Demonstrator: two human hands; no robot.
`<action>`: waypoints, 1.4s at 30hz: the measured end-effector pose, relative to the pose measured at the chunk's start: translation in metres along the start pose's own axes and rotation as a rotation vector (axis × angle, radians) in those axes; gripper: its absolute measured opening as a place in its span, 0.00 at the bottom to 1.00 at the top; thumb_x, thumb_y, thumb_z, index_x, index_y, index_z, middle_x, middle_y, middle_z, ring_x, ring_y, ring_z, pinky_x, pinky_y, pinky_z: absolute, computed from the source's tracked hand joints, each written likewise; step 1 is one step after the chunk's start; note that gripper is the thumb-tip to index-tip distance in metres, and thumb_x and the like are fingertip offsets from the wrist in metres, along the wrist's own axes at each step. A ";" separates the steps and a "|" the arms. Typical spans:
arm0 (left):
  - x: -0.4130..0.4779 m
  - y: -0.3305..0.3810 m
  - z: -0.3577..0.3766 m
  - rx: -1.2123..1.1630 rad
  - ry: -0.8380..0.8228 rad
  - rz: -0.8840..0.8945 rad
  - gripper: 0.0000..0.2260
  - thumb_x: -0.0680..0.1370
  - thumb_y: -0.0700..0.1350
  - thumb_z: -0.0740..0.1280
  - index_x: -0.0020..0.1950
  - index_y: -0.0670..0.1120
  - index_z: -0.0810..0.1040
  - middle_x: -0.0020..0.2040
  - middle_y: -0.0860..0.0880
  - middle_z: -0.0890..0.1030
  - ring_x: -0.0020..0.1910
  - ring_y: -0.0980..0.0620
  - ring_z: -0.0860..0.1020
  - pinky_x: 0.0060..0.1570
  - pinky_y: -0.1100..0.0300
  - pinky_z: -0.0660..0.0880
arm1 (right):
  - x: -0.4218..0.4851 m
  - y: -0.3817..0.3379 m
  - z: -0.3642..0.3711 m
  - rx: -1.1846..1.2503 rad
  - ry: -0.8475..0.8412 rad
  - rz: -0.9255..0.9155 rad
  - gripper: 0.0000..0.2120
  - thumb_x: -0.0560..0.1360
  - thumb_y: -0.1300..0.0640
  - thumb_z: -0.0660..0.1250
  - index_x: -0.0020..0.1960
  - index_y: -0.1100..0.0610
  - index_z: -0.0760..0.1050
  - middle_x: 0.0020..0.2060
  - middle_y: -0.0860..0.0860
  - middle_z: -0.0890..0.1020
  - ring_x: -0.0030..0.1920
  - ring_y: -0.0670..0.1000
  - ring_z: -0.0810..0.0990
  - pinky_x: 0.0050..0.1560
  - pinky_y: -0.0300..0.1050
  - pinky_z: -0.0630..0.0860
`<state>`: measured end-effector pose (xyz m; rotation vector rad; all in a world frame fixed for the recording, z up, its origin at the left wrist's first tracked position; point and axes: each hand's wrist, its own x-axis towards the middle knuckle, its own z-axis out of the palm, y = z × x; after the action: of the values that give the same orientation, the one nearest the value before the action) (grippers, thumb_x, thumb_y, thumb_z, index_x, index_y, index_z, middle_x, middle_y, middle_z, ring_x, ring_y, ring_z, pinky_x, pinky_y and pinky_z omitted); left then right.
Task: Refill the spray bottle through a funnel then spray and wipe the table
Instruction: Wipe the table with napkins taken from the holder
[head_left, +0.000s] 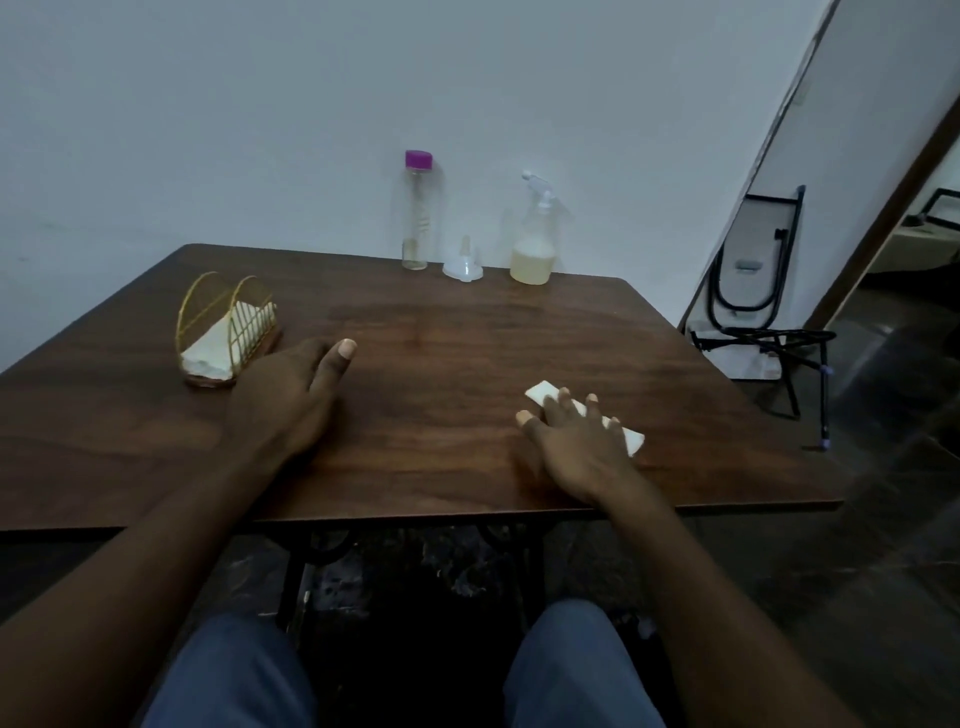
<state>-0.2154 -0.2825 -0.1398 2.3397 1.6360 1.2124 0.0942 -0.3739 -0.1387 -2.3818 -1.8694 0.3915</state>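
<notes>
— Spray bottle (533, 244): where?
— I see it upright at the desk's (441, 332) far edge, beside the funnel (463, 264).
— Fingers?
— My right hand (576, 441) presses spread fingers (557, 402) on the white cloth (543, 393); left hand (291, 395) flat, fingers together.

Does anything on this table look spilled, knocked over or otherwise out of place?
Nothing much. The spray bottle and the purple-capped bottle stand upright by the wall. The funnel sits mouth-down between them, spout up. No puddle shows on the table. The right hand presses a folded tissue flat.

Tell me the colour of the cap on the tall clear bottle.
Purple cap, clearest in the head view.
</notes>
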 end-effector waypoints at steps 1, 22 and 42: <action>-0.001 -0.007 -0.005 -0.011 -0.016 -0.020 0.30 0.82 0.71 0.45 0.45 0.50 0.76 0.41 0.49 0.80 0.48 0.43 0.79 0.43 0.49 0.71 | -0.003 -0.019 0.006 0.013 -0.001 -0.034 0.32 0.85 0.35 0.44 0.84 0.47 0.56 0.86 0.52 0.45 0.84 0.62 0.39 0.81 0.65 0.39; -0.021 -0.054 -0.056 -0.362 -0.081 -0.291 0.33 0.77 0.77 0.51 0.52 0.55 0.86 0.49 0.56 0.85 0.53 0.54 0.83 0.59 0.47 0.77 | -0.072 -0.245 0.070 0.118 -0.078 -0.520 0.37 0.84 0.37 0.49 0.86 0.55 0.46 0.86 0.52 0.43 0.83 0.57 0.31 0.80 0.62 0.29; -0.007 0.047 0.011 -0.292 -0.193 -0.092 0.25 0.80 0.72 0.52 0.45 0.58 0.80 0.36 0.57 0.82 0.40 0.57 0.80 0.43 0.55 0.73 | -0.087 -0.041 0.038 0.092 0.112 -0.250 0.37 0.83 0.30 0.45 0.86 0.48 0.50 0.86 0.44 0.46 0.84 0.51 0.36 0.82 0.54 0.35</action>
<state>-0.1728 -0.3051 -0.1302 2.1060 1.3841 1.0857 0.0269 -0.4513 -0.1531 -2.0344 -2.0176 0.3077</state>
